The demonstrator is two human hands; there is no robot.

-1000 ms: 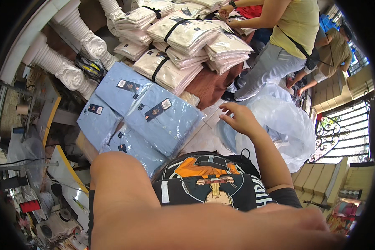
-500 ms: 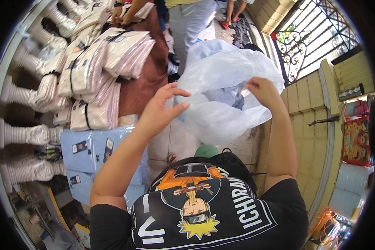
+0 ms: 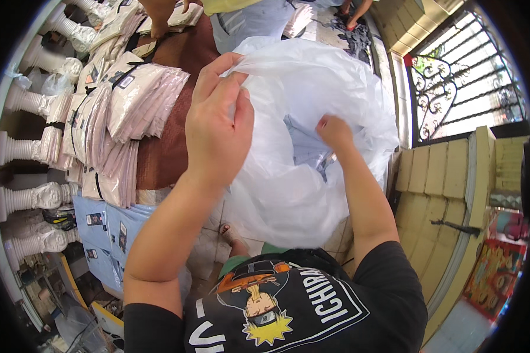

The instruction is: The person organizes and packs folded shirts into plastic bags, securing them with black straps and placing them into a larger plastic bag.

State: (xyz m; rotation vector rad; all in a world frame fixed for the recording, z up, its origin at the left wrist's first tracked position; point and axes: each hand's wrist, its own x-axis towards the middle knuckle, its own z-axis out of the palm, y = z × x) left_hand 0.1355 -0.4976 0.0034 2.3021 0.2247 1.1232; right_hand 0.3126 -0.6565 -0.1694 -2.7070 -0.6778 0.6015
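Brown table (image 3: 165, 159) upper left, stacked with bundled pink shirt packs (image 3: 121, 117). Your left hand (image 3: 218, 126) pinches the big clear plastic bag (image 3: 294, 194) open at centre; your right hand (image 3: 334, 130) reaches inside, clutching a blue packed shirt (image 3: 303, 144). Blue packs (image 3: 109, 229) lower left are not yet bagged.

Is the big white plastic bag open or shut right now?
Open: left hand holds its rim up, right hand reaches inside the plastic bag.
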